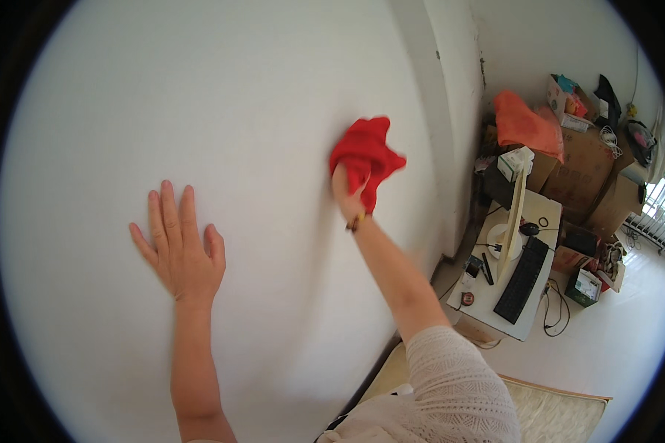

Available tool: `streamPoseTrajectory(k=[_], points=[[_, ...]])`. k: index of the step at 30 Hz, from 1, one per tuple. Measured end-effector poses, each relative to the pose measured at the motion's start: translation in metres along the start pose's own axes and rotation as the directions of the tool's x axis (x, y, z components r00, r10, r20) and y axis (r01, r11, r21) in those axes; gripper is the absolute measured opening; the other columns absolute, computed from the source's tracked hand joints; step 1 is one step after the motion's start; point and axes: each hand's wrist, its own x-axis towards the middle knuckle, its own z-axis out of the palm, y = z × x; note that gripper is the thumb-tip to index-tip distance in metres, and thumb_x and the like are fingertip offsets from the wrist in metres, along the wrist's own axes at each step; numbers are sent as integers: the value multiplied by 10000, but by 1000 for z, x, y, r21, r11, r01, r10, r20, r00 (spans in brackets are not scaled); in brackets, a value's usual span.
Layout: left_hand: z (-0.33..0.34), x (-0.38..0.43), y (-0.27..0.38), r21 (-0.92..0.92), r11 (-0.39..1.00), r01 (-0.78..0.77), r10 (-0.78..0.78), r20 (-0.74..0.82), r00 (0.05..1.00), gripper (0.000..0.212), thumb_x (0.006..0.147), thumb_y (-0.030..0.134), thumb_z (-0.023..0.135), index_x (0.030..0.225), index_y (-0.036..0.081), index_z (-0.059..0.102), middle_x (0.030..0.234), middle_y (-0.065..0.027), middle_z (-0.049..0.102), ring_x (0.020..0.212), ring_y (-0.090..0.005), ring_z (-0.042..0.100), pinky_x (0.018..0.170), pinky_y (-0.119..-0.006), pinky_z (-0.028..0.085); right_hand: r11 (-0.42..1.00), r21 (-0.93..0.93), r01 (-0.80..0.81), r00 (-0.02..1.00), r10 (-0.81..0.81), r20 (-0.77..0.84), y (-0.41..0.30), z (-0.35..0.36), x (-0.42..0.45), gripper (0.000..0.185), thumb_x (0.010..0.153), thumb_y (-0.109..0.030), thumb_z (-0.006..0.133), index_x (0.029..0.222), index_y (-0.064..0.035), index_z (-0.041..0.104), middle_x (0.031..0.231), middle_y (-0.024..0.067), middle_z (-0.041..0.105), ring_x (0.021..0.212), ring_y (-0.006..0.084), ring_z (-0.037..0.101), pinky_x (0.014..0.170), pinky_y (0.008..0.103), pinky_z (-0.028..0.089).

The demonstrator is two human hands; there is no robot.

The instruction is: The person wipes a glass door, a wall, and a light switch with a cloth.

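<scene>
A white wall (266, 111) fills the left and middle of the view. My left hand (188, 249) lies with its palm against it and its fingers spread, holding nothing. Higher up and to the right, my right hand (350, 191) grips a crumpled red cloth (366, 147) at the wall's surface. The cloth covers most of the fingers, and its loose corners stick out to the right. A beaded bracelet (356, 221) circles the right wrist.
Right of the wall stands a desk (523, 326) with a monitor (512, 221), a black keyboard (522, 279) and a mouse (529, 228). Cardboard boxes (579, 166) are piled behind it, one under an orange cloth (523, 124). A mattress (559, 410) lies below; cables (557, 315) trail on the floor.
</scene>
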Motion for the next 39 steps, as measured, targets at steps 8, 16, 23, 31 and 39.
streamPoseTrajectory(k=[8, 16, 23, 31, 39], points=[[15, -5, -13, -6, 1000, 31, -31, 1, 1000, 680, 855, 393, 642, 1450, 159, 409, 1565, -13, 319, 1463, -219, 244, 1174, -496, 73, 534, 172, 828, 522, -845, 115, -173, 7, -78, 615, 721, -332, 680, 1275, -107, 535, 1520, 180, 317, 1369, 374, 327, 1098, 667, 174], [14, -6, -18, 89, 995, -44, 52, -92, 994, 541, 905, 301, 588, 1427, 239, 461, 1524, -20, 398, 1430, -233, 322, 1120, -593, 220, 239, 929, -284, 918, 347, 191, 3, 1, -56, 207, 903, -46, 530, 1108, -48, 560, 1009, 12, 601, 911, 148, 547, 740, 241, 465], [15, -16, -35, 121, 991, -63, 75, -97, 993, 523, 914, 346, 595, 1415, 266, 472, 1495, -37, 436, 1397, -244, 373, 1111, -595, 245, 262, 761, -594, 803, 137, 580, -1, -13, -284, 414, 998, -166, 498, 1390, -85, 391, 1371, 63, 450, 1235, 215, 451, 1013, 362, 411], [-28, -39, -38, -381, 898, -219, 187, -121, 975, 395, 935, 122, 566, 1329, 127, 547, 1446, -128, 472, 1326, -307, 449, 1088, -416, 371, 798, 298, 524, 538, -581, 610, -115, -41, -307, 533, 675, -146, 720, 1187, -144, 573, 1492, 168, 375, 1324, 359, 412, 1079, 625, 272], [-144, -246, -63, -582, 761, 286, -236, 162, 958, 347, 911, 23, 552, 1255, -25, 550, 1431, -250, 428, 1331, -380, 427, 1090, -457, 356, 900, 431, -61, 924, -112, 366, -136, -9, -299, 553, 888, -236, 636, 1358, -37, 423, 1303, 132, 487, 1150, 296, 482, 974, 372, 398]])
